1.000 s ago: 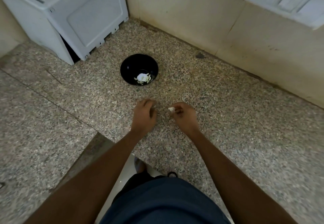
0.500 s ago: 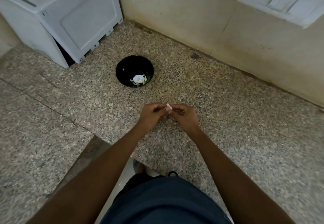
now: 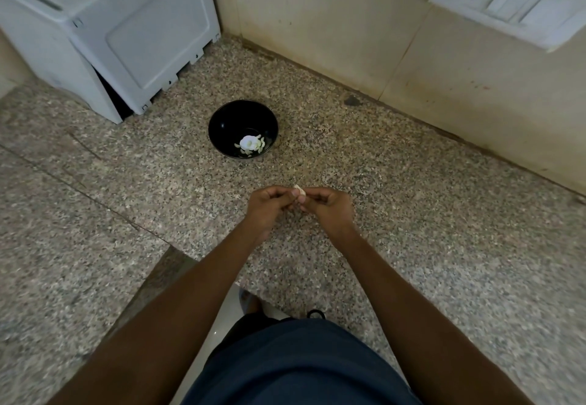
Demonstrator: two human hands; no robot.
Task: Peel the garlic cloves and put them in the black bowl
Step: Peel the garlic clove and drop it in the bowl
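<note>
A black bowl (image 3: pixel 222 125) stands on the speckled granite counter, holding several pale garlic cloves (image 3: pixel 250 144). Closer to me, both hands meet above the counter. My left hand (image 3: pixel 269 208) and my right hand (image 3: pixel 329 208) pinch one small pale garlic clove (image 3: pixel 299 189) between their fingertips. The clove shows only as a small tip above the fingers; most of it is hidden by them. The bowl lies beyond and to the left of the hands.
A white appliance (image 3: pixel 104 33) stands at the back left corner. The beige wall (image 3: pixel 333 23) runs along the back, with a white socket and switch plate (image 3: pixel 507 1) at upper right. The counter's front edge (image 3: pixel 177 252) steps down near my left forearm.
The hands were apart a second ago, with the clove in my right hand alone. They have come together, and both now pinch the clove.
</note>
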